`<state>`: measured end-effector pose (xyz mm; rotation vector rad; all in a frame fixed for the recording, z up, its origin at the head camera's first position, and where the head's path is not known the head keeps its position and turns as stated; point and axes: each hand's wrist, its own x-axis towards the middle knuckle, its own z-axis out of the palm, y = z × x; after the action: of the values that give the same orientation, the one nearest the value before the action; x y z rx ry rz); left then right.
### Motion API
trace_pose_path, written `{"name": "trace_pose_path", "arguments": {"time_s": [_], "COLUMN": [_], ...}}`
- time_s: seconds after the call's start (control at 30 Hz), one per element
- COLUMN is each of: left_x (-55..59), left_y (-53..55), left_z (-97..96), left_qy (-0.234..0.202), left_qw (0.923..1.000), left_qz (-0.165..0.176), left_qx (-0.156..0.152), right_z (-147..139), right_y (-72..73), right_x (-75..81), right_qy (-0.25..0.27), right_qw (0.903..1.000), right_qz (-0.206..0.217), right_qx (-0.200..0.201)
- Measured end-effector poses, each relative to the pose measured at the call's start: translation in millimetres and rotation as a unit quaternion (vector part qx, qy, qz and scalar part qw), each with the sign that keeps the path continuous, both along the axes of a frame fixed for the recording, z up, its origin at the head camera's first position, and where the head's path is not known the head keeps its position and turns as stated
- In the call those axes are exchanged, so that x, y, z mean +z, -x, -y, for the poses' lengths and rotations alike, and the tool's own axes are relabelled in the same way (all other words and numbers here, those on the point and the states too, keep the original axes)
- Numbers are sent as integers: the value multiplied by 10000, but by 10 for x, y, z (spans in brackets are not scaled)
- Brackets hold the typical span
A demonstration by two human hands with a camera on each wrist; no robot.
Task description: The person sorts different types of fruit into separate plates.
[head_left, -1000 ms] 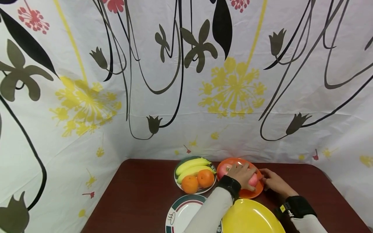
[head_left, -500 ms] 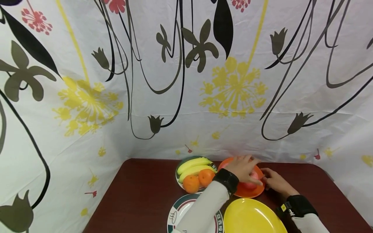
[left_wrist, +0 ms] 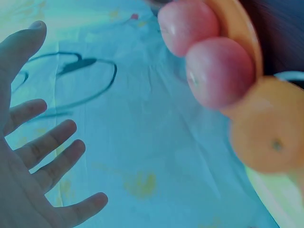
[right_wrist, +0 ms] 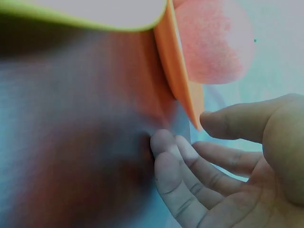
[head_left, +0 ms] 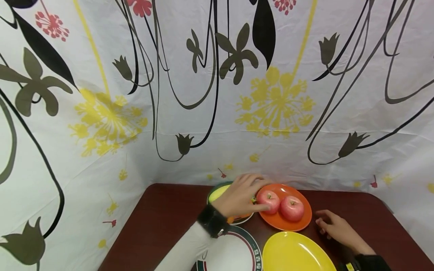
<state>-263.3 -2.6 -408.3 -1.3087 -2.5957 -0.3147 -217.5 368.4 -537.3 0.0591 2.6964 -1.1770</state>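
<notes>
Flowered cloth [head_left: 190,122] hangs behind the dark bench [head_left: 159,229], and two apples [head_left: 293,209] sit side by side on the orange plate [head_left: 285,225], its raised rim probably there to stop them rolling. Left hand [head_left: 239,197] spreads its fingers, empty, apples at its three o'clock; right hand [head_left: 337,227], fingers loosely bent around nothing, has them at ten o'clock.

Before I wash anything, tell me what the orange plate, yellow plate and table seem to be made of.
Orange plate: probably plastic, smooth; one solid color, with a thin rim.
Yellow plate: likely plastic too, glossy; white glare streaks its plain surface, though glazed ceramic is possible.
Table: wood or laminate, smooth, dark reddish brown; no clear grain shows to settle which.
</notes>
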Motion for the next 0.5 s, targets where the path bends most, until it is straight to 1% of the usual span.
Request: {"name": "trace_pose_path", "arguments": {"time_s": [0.1,0.23,0.3,0.37,0.5], "left_x": [-131,-383,-525,-655,-885], "left_y": [-59,-124,-151,-171,-177], "left_z": [273,512,602,674,790], "left_qy": [-235,-535,-646,-708,-521], "left_qw": [9995,9975,9958,9933,9898], "left_qz": [49,119,255,442,707], "left_qx": [183,435,599,803,1121], "right_z": [-39,-58,-53,-33,7], "right_y": [-191,-401,-467,-512,-559], "right_x": [-18,-55,-83,-114,-166], "right_qy": [188,477,592,621,527], "right_qw": [9996,9979,9960,9946,9927], "right_qz": [216,284,241,163,-77], "right_qx": [-18,331,626,821,1082]}}
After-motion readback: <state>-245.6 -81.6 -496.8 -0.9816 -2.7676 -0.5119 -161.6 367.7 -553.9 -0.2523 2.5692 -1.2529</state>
